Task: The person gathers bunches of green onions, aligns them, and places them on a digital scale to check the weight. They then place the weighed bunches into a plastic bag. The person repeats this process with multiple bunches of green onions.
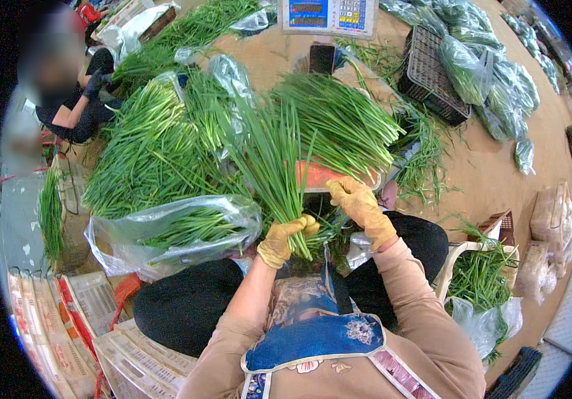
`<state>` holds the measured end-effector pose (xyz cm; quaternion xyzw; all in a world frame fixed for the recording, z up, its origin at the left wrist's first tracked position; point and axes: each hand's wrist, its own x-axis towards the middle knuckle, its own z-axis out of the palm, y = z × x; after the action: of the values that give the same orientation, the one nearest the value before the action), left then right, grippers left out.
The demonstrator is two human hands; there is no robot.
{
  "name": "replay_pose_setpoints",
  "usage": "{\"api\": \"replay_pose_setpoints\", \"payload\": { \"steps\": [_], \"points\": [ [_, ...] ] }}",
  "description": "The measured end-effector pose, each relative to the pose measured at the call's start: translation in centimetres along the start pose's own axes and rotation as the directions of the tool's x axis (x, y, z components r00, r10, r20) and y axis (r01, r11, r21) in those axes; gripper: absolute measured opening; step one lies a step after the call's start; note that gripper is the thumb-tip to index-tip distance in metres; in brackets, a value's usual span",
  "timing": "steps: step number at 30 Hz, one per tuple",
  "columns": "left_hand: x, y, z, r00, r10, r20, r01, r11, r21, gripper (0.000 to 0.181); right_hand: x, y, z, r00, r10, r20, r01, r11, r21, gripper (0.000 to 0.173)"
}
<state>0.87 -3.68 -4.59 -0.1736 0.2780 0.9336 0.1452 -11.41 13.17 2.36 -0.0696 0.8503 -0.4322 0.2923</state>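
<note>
My left hand point(288, 240), in a yellow glove, is closed around the lower stalks of an upright bunch of garlic chives point(271, 169). To its right, my right hand point(360, 207), gloved alike, has its fingers curled near the front edge of an orange-red tray point(315, 175); nothing shows clearly between them. A large pile of chives point(338, 122) lies across that tray. Left of my left hand, a clear plastic bag point(116, 244) holds more chives. A bigger heap of chives point(136, 149) spreads behind the bag.
A digital scale display point(328, 17) and a phone point(321, 59) stand ahead. A black crate point(433, 75) and bagged greens point(495, 75) lie at right. A pale basket of loose greens point(485, 274) sits beside my right knee, stacked crates point(141, 349) at lower left. Another person sits at upper left.
</note>
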Motion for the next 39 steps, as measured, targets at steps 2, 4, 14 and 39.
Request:
{"api": "replay_pose_setpoints", "payload": {
  "steps": [2, 4, 14, 39],
  "points": [
    [0.1, 0.0, 0.4, 1.0, 0.017, -0.011, -0.016, 0.999, 0.046, 0.028, 1.0, 0.8, -0.9, 0.98, -0.141, -0.143, 0.172, 0.957, 0.233, 0.027],
    [-0.7, 0.2, 1.4, 0.991, 0.014, -0.133, 0.003, 0.992, 0.125, 0.032, 1.2, -0.7, -2.1, 0.948, -0.199, -0.248, 0.3, 0.819, 0.489, 0.026],
    [-1.8, 1.3, 3.4, 0.985, -0.174, 0.018, 0.151, 0.9, 0.409, 0.04, 1.8, -7.7, -8.1, 0.602, -0.735, -0.312, 0.783, 0.62, 0.051, 0.028],
    [-2.1, 1.0, 2.8, 0.887, -0.457, 0.072, 0.391, 0.824, 0.41, 0.05, 4.3, -2.2, -9.0, 0.605, -0.795, -0.046, 0.726, 0.575, -0.377, 0.027]
  ]
}}
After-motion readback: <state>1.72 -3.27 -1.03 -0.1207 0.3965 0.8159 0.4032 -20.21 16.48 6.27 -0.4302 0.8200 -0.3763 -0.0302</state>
